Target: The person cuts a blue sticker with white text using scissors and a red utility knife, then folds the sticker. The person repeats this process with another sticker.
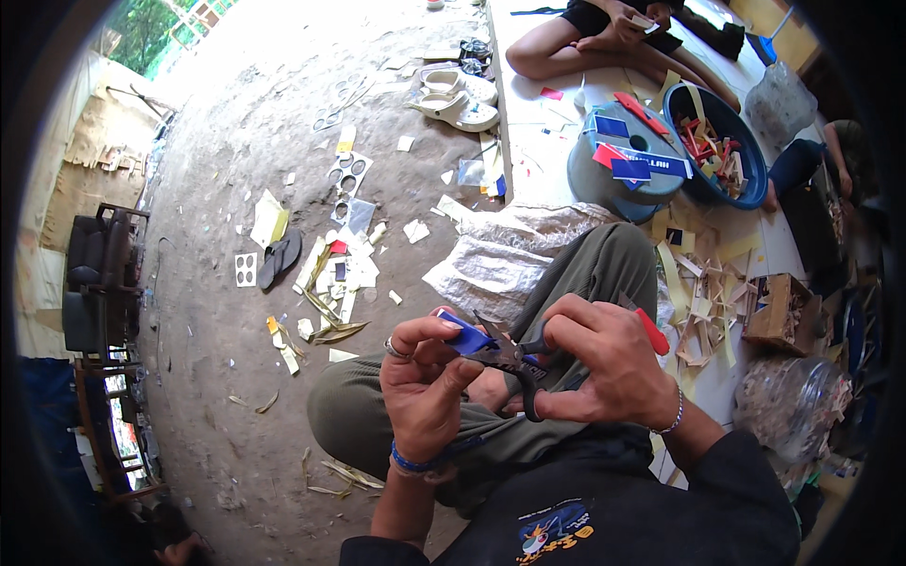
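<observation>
Above my lap, my left hand [425,382] pinches a small blue piece [464,337] of thin sheet material between thumb and fingers. My right hand [613,363] grips a pair of black-handled scissors [531,396]. Their blades are parted and lie at the edge of the blue piece, close to my left fingertips. Just beyond my right hand shows a red-handled cutter [652,330]; whether that hand touches it cannot be told. My crossed legs in green trousers are below both hands.
A grey-blue stool [587,160] bears blue and red pieces and a red cutter [645,117]. Beside it stands a blue basin [761,193] of scraps. A white sack [486,274] lies by my knee. Paper offcuts [698,307] litter the right. Another person [604,47] sits at the back.
</observation>
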The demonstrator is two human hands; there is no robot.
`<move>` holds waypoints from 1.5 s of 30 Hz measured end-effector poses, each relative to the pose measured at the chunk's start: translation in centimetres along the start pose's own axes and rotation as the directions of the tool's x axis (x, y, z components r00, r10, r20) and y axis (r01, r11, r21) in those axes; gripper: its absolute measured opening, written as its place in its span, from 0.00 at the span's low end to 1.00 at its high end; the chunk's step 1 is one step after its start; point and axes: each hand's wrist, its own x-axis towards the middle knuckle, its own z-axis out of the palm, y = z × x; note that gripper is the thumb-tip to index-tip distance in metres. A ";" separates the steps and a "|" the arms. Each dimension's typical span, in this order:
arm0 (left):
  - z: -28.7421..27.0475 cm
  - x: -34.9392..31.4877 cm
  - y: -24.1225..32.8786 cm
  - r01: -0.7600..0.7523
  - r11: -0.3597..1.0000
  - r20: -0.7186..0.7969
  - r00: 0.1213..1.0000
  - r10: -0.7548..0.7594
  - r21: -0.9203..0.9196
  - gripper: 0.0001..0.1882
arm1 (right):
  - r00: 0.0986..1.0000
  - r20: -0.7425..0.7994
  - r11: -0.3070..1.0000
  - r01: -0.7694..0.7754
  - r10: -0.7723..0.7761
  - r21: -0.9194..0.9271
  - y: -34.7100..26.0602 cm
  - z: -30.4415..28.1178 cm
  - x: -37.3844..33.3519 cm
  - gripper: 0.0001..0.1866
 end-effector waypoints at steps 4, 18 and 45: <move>-0.3 -0.1 -0.2 -0.027 1.000 -0.002 1.000 0.027 0.000 0.22 | 1.000 -0.016 0.999 -0.002 0.001 -0.036 -0.2 -0.1 -0.1 0.24; 0.1 0.0 -0.2 0.002 0.999 -0.040 0.999 -0.004 -0.044 0.22 | 1.000 -0.011 0.999 0.003 -0.003 -0.036 -0.2 -0.6 0.0 0.19; 2.3 2.5 -1.8 0.145 0.965 -0.048 0.986 -0.159 -0.220 0.16 | 0.568 -0.326 0.608 -0.793 0.756 0.029 13.0 -4.7 -10.4 0.18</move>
